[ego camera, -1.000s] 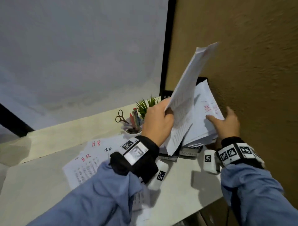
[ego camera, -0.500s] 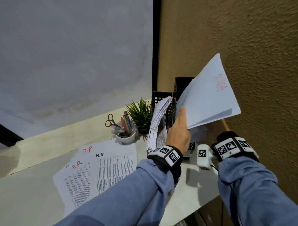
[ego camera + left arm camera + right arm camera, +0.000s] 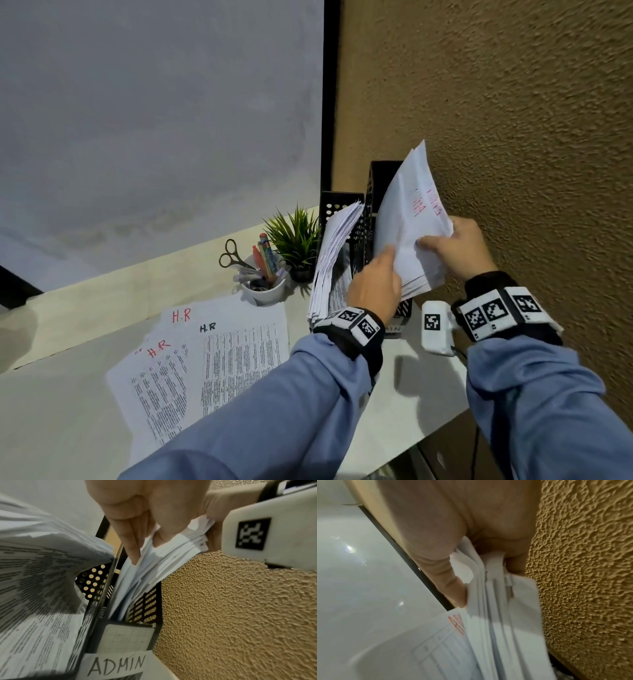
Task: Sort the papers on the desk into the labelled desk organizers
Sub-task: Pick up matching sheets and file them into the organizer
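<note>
From the head view, the right hand (image 3: pixel 455 250) clamps a fanned sheaf of admin papers (image 3: pixel 407 222) at the two o'clock side of the worktop (image 3: pixel 407 404), while the H.R sheets (image 3: pixel 212 356) lie loose at nine o'clock; the sheaf could splay and catch the organizer (image 3: pixel 378 185) rim. In the left wrist view, the left hand (image 3: pixel 147 511) pinches sheets above the ADMIN label (image 3: pixel 118 665), so a stray page could slide beside the slot. The right wrist view shows uneven edges that may buckle.
</note>
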Available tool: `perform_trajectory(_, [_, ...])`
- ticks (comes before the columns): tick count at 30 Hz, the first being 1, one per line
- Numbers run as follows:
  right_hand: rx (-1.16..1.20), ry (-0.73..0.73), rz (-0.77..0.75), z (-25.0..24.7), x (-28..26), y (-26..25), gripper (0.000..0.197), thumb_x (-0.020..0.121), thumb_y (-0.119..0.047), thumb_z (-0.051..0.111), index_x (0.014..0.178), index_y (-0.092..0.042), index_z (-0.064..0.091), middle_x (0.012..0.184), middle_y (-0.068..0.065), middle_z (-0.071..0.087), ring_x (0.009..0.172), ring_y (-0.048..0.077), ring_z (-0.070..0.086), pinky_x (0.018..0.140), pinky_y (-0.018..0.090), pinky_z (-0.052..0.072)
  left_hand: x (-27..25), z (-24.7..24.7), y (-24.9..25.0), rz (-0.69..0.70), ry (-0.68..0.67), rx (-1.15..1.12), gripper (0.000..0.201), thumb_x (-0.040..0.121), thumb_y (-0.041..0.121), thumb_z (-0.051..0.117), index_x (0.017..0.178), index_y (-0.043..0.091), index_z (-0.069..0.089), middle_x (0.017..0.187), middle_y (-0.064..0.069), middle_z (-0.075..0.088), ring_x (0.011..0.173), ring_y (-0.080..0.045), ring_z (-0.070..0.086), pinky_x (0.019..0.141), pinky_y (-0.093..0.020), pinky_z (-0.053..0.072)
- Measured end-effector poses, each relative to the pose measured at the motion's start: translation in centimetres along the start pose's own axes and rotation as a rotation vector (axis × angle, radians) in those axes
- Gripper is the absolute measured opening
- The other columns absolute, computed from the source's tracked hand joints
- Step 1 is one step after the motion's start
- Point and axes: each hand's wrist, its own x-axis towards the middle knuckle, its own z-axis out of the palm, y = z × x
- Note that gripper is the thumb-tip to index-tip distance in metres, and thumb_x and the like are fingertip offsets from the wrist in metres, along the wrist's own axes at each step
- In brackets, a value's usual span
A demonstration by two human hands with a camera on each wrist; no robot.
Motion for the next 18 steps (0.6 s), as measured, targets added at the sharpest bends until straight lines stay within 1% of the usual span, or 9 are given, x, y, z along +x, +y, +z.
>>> perform_trajectory(2, [-0.102, 0.029, 0.008, 0.5, 0.2, 0.9, 0.031, 0.075, 0.004, 0.065, 0.106, -0.001, 0.065, 0.101, 0.017, 0.068, 0.092, 0.029, 0.064, 0.085, 0.037, 0.052, 0.1, 0.4, -0.4, 0.029, -0.062, 0.056, 0.042, 0.091, 0.004, 0.041, 0.133, 0.012, 0.039, 0.100, -0.019, 0.064, 0.089, -0.037, 0.063, 0.075, -0.043, 0.051])
perform_trajectory(4, [-0.284, 0.021, 0.044, 1.2, 0.2, 1.9, 0.034, 0.075, 0.000, 0.063, 0.109, -0.003, 0.062, 0.107, 0.017, 0.067, 0.098, 0.031, 0.062, 0.083, 0.036, 0.051, -0.1, 0.6, -1.0, 0.057, -0.147, 0.015, 0.045, 0.090, 0.002, 0.042, 0.135, 0.007, 0.037, 0.104, -0.021, 0.063, 0.092, -0.038, 0.062, 0.080, -0.046, 0.051])
perform_trajectory(7, [-0.356, -0.010, 0.096, 1.8, -0.3, 3.0, 0.035, 0.079, -0.014, 0.062, 0.113, -0.005, 0.057, 0.113, 0.018, 0.063, 0.103, 0.033, 0.059, 0.074, 0.029, 0.040, -0.7, 0.0, -1.7, 0.064, -0.240, -0.067, 0.059, 0.088, 0.012, 0.051, 0.142, 0.006, 0.029, 0.124, -0.021, 0.055, 0.109, -0.036, 0.056, 0.092, -0.043, 0.048])
perform_trajectory(9, [-0.330, -0.022, 0.103, 1.7, -0.3, 2.6, 0.049, 0.073, -0.026, 0.061, 0.117, -0.004, 0.055, 0.116, 0.020, 0.061, 0.105, 0.034, 0.057, 0.075, 0.030, 0.039, -1.7, -1.2, -2.1, 0.034, -0.224, -0.169, 0.067, 0.087, 0.014, 0.054, 0.147, 0.011, 0.025, 0.140, -0.014, 0.046, 0.123, -0.029, 0.050, 0.101, -0.037, 0.044])
perform_trajectory(10, [-0.350, -0.003, 0.115, 1.5, -0.3, 2.1, 0.052, 0.074, -0.025, 0.060, 0.120, -0.003, 0.053, 0.119, 0.021, 0.060, 0.107, 0.035, 0.056, 0.079, 0.032, 0.041, -2.4, -2.0, -2.5, 0.024, -0.187, -0.265, 0.065, 0.088, 0.012, 0.053, 0.147, 0.013, 0.028, 0.142, -0.009, 0.045, 0.123, -0.023, 0.050, 0.101, -0.033, 0.046])
perform_trajectory(12, [-0.410, 0.080, 0.080, 1.1, -0.2, 1.1, 0.051, 0.082, -0.014, 0.059, 0.130, -0.003, 0.047, 0.127, 0.022, 0.054, 0.115, 0.036, 0.052, 0.090, 0.037, 0.042, -4.6, -3.8, -3.9, 0.014, -0.072, -0.449, 0.052, 0.090, 0.008, 0.051, 0.140, 0.016, 0.041, 0.133, 0.000, 0.052, 0.109, -0.011, 0.057, 0.088, -0.017, 0.051])
perform_trajectory(14, [-0.448, 0.223, -0.041, 1.4, -0.9, -0.2, 0.053, 0.085, -0.009, 0.056, 0.136, -0.006, 0.043, 0.134, 0.019, 0.046, 0.122, 0.034, 0.045, 0.100, 0.038, 0.037, -7.2, -5.7, -6.4, -0.023, 0.074, -0.530, 0.038, 0.090, 0.006, 0.050, 0.125, 0.020, 0.054, 0.117, 0.007, 0.060, 0.094, -0.009, 0.061, 0.080, -0.018, 0.055])
perform_trajectory(16, [-0.370, 0.365, -0.282, 2.4, -2.3, -1.8, 0.044, 0.085, -0.006, 0.053, 0.129, -0.006, 0.052, 0.126, 0.017, 0.048, 0.117, 0.030, 0.046, 0.098, 0.034, 0.036, -9.7, -7.1, -10.0, -0.135, 0.216, -0.516, 0.029, 0.090, 0.005, 0.051, 0.111, 0.023, 0.060, 0.106, 0.009, 0.063, 0.090, -0.008, 0.063, 0.076, -0.017, 0.054])
perform_trajectory(18, [-0.254, 0.364, -0.508, 4.9, -4.3, -2.8, 0.031, 0.084, -0.001, 0.051, 0.113, -0.005, 0.061, 0.110, 0.015, 0.054, 0.100, 0.022, 0.054, 0.086, 0.028, 0.042, -12.0, -7.7, -14.8, -0.337, 0.316, -0.452, 0.026, 0.088, 0.004, 0.051, 0.105, 0.023, 0.059, 0.105, 0.005, 0.064, 0.089, -0.011, 0.063, 0.077, -0.020, 0.054])
